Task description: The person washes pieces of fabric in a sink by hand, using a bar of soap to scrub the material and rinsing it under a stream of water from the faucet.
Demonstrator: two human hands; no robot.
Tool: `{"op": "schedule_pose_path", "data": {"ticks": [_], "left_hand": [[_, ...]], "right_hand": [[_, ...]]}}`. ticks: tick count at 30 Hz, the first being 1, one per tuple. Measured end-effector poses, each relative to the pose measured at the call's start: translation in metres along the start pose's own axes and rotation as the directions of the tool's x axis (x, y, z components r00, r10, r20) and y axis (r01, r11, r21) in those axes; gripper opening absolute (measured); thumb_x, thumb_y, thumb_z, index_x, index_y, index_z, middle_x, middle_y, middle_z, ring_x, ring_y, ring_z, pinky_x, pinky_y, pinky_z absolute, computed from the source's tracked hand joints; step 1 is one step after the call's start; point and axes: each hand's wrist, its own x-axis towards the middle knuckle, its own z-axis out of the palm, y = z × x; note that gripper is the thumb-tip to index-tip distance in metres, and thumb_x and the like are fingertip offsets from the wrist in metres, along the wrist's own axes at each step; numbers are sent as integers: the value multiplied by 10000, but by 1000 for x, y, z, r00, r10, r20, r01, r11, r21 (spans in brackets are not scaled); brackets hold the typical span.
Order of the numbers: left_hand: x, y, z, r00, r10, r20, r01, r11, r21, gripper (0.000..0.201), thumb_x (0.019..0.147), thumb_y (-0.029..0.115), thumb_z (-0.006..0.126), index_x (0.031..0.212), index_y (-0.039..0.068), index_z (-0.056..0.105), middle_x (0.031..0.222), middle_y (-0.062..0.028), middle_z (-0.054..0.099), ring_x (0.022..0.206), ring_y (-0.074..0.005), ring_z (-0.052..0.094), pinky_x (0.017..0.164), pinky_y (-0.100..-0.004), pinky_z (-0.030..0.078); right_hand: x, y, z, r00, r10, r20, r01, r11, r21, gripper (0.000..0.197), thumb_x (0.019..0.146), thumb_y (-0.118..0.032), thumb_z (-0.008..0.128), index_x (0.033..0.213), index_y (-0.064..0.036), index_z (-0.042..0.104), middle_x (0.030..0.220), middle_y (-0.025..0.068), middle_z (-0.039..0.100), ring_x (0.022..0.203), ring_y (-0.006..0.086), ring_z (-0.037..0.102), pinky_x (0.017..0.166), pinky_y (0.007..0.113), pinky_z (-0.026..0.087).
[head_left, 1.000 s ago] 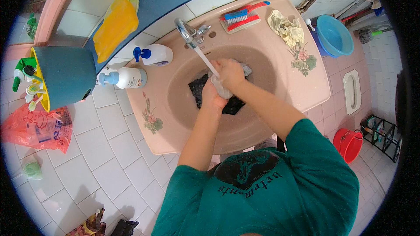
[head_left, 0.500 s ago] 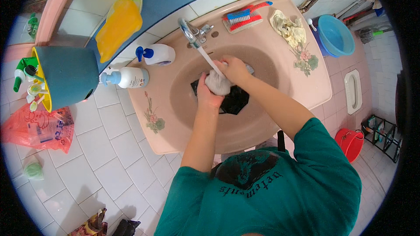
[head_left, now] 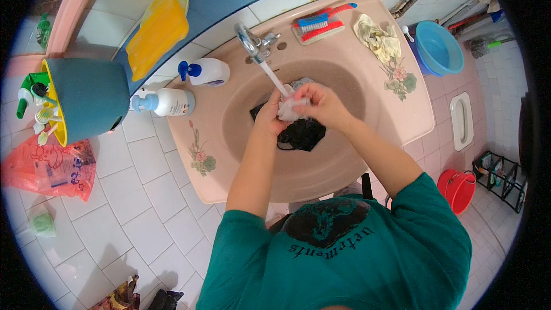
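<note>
Over the pink sink (head_left: 338,161), both my hands are on a small, bunched whitish cloth (head_left: 291,109) that looks wet. My left hand (head_left: 268,117) grips its left side, while the fingers of my right hand (head_left: 322,105) pinch it from the right. Water runs from the chrome faucet (head_left: 248,43) onto the cloth and my left hand. Black cloth (head_left: 304,135) lies in the basin beneath my hands. A piece of grey cloth (head_left: 301,82) shows just behind my right fingers, partly hidden.
Two pump bottles, one blue-capped (head_left: 209,72) and one pale blue-topped (head_left: 172,102), stand left of the basin. A blue scrub brush (head_left: 313,22) and crumpled cream gloves (head_left: 376,37) lie on the back right rim. Blue basins (head_left: 439,49) and a red bucket (head_left: 456,190) are at the right.
My right hand has shifted right and slightly down, its fingers now pulling at the cloth's right side. My left hand has risen slightly. The cloth looks smaller and more bunched between my hands.
</note>
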Motion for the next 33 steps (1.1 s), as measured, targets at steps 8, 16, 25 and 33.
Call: {"op": "schedule_pose_path", "data": {"ticks": [8, 16, 25, 33], "left_hand": [[-18, 11, 9, 918, -142, 369, -6, 928, 372, 353, 770, 52, 700, 1096, 74, 567, 1009, -88, 604, 909, -234, 599, 702, -386, 517], [-13, 27, -3, 961, -252, 117, 169, 863, 476, 456, 696, -84, 692, 1113, 44, 559, 1021, -97, 627, 981, -243, 623, 804, -366, 526], [-12, 28, 6, 942, -299, 155, 59, 600, 798, 252, 640, -16, 758, 832, 45, 607, 684, -83, 596, 575, -126, 556, 455, -210, 410], [-15, -9, -13, 855, 293, 429, -167, -627, 761, 173, 774, 198, 622, 836, 37, 612, 788, -202, 647, 711, -335, 642, 628, -412, 515]], "right_hand": [[44, 33, -7, 993, -120, 6, 104, 827, -553, 240, 833, -199, 603, 1048, -94, 612, 988, 108, 622, 939, 283, 585, 875, 386, 425], [33, -23, -17, 987, 8, 163, 66, 892, -447, 405, 849, -151, 519, 1245, -70, 543, 1215, 150, 562, 1087, 235, 543, 912, 341, 431], [39, -11, 11, 920, 81, 385, 392, -118, -912, 246, 750, -120, 589, 982, -39, 601, 876, 148, 613, 884, 328, 622, 712, 412, 517], [22, -10, 29, 956, 264, 124, 144, -57, -988, 161, 735, -169, 622, 839, -69, 694, 856, 153, 679, 811, 297, 671, 694, 416, 538]]}}
